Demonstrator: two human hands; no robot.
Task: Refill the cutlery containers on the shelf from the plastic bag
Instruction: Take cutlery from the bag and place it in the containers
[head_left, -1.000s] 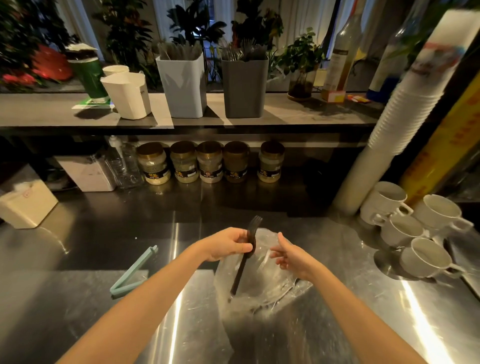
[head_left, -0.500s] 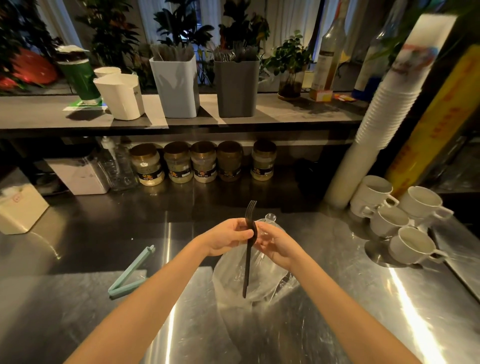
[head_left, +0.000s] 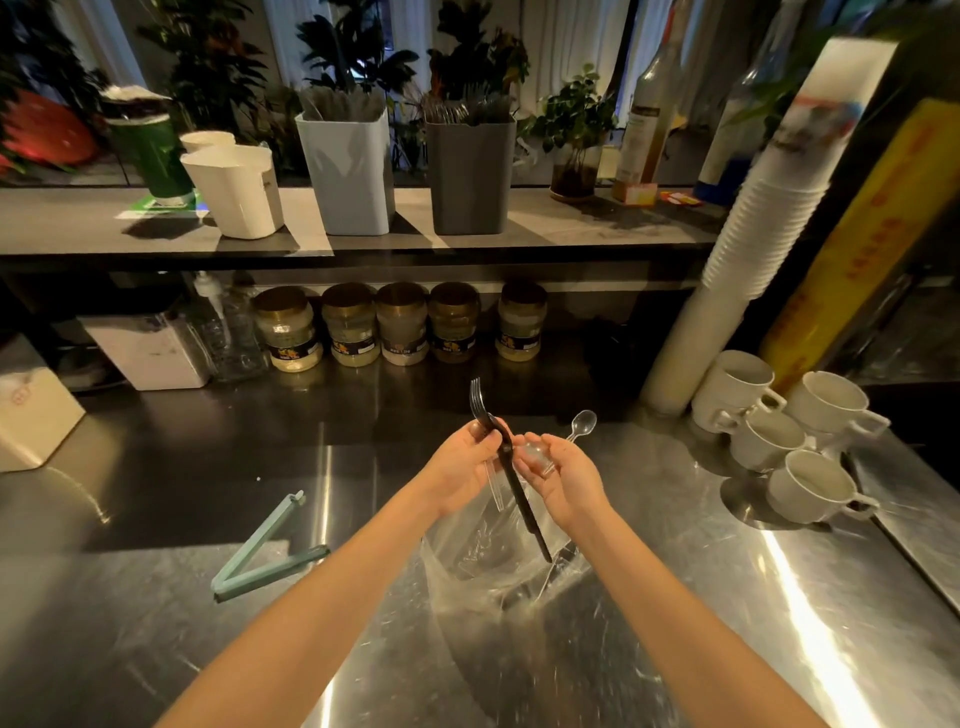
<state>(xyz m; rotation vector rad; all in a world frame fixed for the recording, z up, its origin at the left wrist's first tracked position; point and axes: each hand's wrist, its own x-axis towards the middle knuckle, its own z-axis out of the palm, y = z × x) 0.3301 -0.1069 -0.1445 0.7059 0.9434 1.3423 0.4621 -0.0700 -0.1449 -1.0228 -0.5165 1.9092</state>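
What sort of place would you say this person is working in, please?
Most likely a café or drinks-bar service counter: a tall stack of disposable cups, white mugs grouped on the steel counter, and a grey container of cutlery on the shelf.

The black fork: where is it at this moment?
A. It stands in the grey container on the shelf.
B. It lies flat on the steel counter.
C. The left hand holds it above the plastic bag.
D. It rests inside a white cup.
C: the left hand grips the black fork just below its tines, over the plastic bag, while the right hand holds a clear spoon.
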